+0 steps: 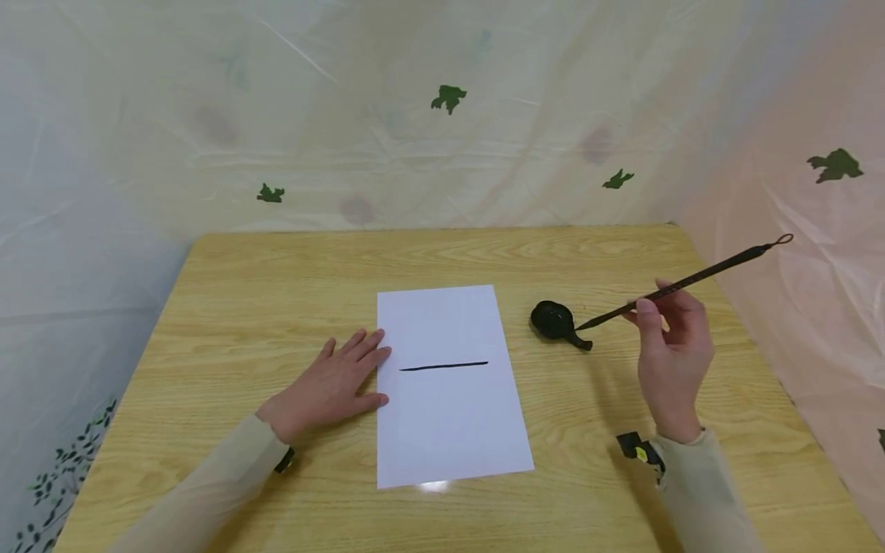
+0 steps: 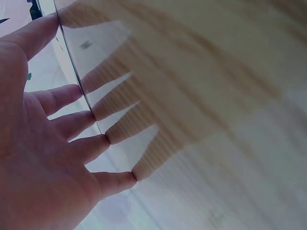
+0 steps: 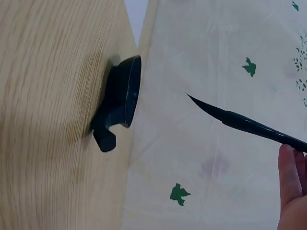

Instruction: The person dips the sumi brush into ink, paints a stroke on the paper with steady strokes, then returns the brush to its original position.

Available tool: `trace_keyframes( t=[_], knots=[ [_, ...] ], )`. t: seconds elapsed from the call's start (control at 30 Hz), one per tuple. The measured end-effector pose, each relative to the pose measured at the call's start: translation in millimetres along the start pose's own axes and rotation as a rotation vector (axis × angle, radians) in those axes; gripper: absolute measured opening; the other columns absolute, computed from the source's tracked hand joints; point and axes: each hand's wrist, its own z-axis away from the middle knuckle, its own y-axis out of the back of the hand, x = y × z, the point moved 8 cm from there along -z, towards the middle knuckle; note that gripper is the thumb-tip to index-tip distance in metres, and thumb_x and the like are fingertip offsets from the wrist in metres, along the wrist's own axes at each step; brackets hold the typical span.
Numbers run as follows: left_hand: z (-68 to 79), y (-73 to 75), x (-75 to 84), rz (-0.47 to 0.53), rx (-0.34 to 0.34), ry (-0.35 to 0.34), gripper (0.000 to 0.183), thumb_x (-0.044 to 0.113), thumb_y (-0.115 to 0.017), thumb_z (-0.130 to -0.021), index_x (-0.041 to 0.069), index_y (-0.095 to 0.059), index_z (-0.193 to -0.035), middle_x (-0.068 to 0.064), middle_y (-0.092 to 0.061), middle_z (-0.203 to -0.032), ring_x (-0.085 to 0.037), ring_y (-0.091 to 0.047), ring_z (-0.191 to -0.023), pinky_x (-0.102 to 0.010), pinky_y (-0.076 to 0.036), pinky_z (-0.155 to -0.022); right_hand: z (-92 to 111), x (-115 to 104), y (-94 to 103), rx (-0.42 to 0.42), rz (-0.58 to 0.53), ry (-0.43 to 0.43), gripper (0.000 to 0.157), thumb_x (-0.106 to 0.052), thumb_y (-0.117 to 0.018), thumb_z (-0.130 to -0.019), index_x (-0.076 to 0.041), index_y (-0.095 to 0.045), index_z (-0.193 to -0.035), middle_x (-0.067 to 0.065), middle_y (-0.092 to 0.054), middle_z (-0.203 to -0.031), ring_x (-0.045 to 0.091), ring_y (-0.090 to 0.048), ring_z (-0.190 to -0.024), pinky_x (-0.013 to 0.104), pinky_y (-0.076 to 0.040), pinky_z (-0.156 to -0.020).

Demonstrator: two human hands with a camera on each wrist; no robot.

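Note:
My right hand pinches a dark calligraphy brush between thumb and fingers, its looped end up to the right. In the right wrist view the pointed black bristles stand apart from a small black ink dish with a short handle. That dish sits on the table to the right of a white paper sheet. One black horizontal stroke crosses the sheet's middle. My left hand lies with fingers spread, fingertips on the paper's left edge; the left wrist view shows its palm side.
The wood-grain table has a shiny surface that reflects the fingers in the left wrist view. Pale sheeting with green leaf-like shapes hangs behind it, with pinkish sheeting along the right side.

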Motion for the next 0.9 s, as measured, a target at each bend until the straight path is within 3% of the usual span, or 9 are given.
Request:
trace_keyframes(
  t=[0.27,0.4,0.47,0.7,0.9],
  knots=[
    [0.5,-0.3,0.0,-0.002,-0.001,0.002,0.076,0.048,-0.066,-0.1,0.006,-0.041,-0.159,-0.013,-0.025,-0.17,-0.038,-0.018,-0.157,-0.072,-0.019,-0.117,-0.9,-13.2,-2.0,-0.052,0.267,0.132,0.032,0.002,-0.066,-0.099,0.021,-0.058,-0.123,0.002,-0.066,-0.106,0.012,-0.069,-0.09,0.02,-0.058,-0.079],
    [0.7,0.0,0.6,-0.001,0.0,0.003,0.076,0.048,-0.066,-0.1,0.006,-0.041,-0.159,-0.013,-0.025,-0.17,-0.038,-0.018,-0.157,-0.072,-0.019,-0.117,0.2,-22.8,-7.7,-0.066,0.315,0.199,0.03,0.005,-0.067,-0.098,0.023,-0.057,-0.119,-0.005,-0.065,-0.107,0.007,-0.069,-0.091,0.016,-0.056,-0.08],
    [0.6,0.1,0.9,-0.001,0.001,0.002,0.076,0.048,-0.066,-0.1,0.006,-0.041,-0.159,-0.013,-0.025,-0.17,-0.038,-0.019,-0.157,-0.072,-0.019,-0.117,0.8,-25.4,-9.0,-0.076,0.355,0.228,0.03,0.002,-0.068,-0.098,0.022,-0.058,-0.118,-0.003,-0.065,-0.108,0.004,-0.069,-0.093,0.013,-0.054,-0.08],
    [-1.2,-1.6,0.0,-0.003,-0.004,0.002,0.077,0.05,-0.064,-0.1,0.007,-0.04,-0.159,-0.011,-0.023,-0.171,-0.036,-0.017,-0.157,-0.071,-0.018,-0.118,6.3,-26.6,-10.0,-0.153,0.559,0.386,0.041,-0.026,-0.069,-0.101,0.014,-0.065,-0.11,0.025,-0.068,-0.099,-0.002,-0.064,-0.105,0.007,-0.049,-0.085],
    [-1.4,0.3,0.9,-0.005,0.001,0.001,0.077,0.05,-0.065,-0.1,0.007,-0.041,-0.159,-0.012,-0.024,-0.17,-0.037,-0.018,-0.157,-0.071,-0.019,-0.117,15.4,-19.5,-12.0,-0.281,0.619,0.44,0.049,-0.036,-0.06,-0.106,0.012,-0.068,-0.102,0.027,-0.068,-0.099,0.002,-0.063,-0.103,0.008,-0.048,-0.089]
  ],
)
